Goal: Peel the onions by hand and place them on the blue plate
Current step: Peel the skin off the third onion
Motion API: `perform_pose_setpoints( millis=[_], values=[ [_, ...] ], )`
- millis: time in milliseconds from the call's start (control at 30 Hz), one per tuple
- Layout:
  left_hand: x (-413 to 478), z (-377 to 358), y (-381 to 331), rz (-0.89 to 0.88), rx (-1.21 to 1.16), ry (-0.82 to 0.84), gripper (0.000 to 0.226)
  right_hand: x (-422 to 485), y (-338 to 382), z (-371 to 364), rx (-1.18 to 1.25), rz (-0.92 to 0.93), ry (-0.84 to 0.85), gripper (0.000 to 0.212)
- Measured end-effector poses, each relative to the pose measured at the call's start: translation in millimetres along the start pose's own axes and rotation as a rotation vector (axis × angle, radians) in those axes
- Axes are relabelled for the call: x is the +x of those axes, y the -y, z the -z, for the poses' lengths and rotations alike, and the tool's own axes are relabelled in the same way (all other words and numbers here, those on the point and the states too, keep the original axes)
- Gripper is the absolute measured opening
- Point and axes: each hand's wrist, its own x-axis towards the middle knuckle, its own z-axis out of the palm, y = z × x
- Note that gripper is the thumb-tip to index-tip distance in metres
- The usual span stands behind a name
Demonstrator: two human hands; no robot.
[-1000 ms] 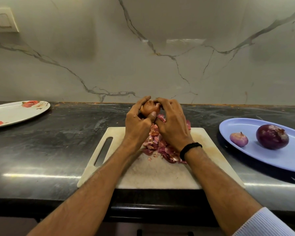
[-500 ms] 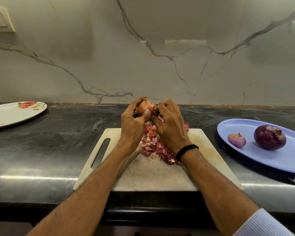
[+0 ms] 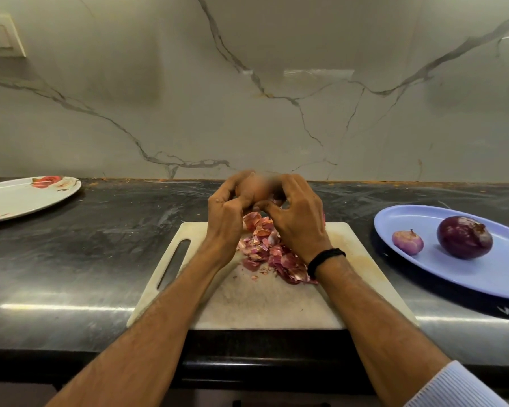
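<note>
— Where's the onion [image 3: 254, 189]?
— Held above the cutting board [image 3: 262, 304], blurred; left hand [image 3: 227, 214] and right hand [image 3: 299, 223] both curl their fingers round it, forearms converging.
— The blue plate [image 3: 482, 279]?
— Off right, on the tabletop [image 3: 100, 245].

White rose-patterned plate [image 3: 27, 198] far left, pale cutting board [image 3: 262, 304] on dark counter [image 3: 86, 259] — veined marble wall [image 3: 247, 113] behind.

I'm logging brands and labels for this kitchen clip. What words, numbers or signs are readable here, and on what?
No readable text anywhere.
The blue plate, the cutting board and the wall switch: no print.
The flowered plate: only red rose pictures, no words.
The black wristband: no marking visible.
The held onion: blurred, no sticker seen.
</note>
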Motion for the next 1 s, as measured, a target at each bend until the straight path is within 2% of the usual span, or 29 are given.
perform_pose_setpoints(
  millis=[100, 200, 367, 633, 867, 933, 1000],
  values=[
    [-0.1, 1.1, 0.3, 0.008, -0.001, 0.007, 0.029, 0.6, 0.2, 1.7, 0.025, -0.003, -0.012, 0.024],
    [-0.5, 1.7, -1.5, 0.005, 0.009, -0.017, 0.024, 1.7, -0.9, 1.9, 0.061, 0.013, -0.046, 0.008],
    [0.0, 1.4, -0.8, 0.003, 0.019, -0.007, 0.022, 0.3, -4.5, -0.9, 0.04, 0.008, -0.023, 0.002],
    [1.3, 0.8, 2.7, 0.005, 0.015, 0.01, 0.021, 0.5, -4.9, -3.1, -0.034, 0.008, -0.024, 0.012],
    [6.3, 2.3, -5.0, 0.093, -0.196, -0.163, 0.021, -1.2, -3.3, -0.9, -0.037, -0.025, 0.022, 0.014],
    [7.0, 3.1, -7.5, 0.11, -0.251, -0.179, 0.021, -1.4, -4.6, -0.4, -0.031, -0.047, 0.007, 0.014],
    [5.7, 1.7, -8.9, 0.112, -0.256, -0.156, 0.023, -1.9, -4.3, -0.9, -0.004, -0.06, 0.018, 0.023]
  ],
)
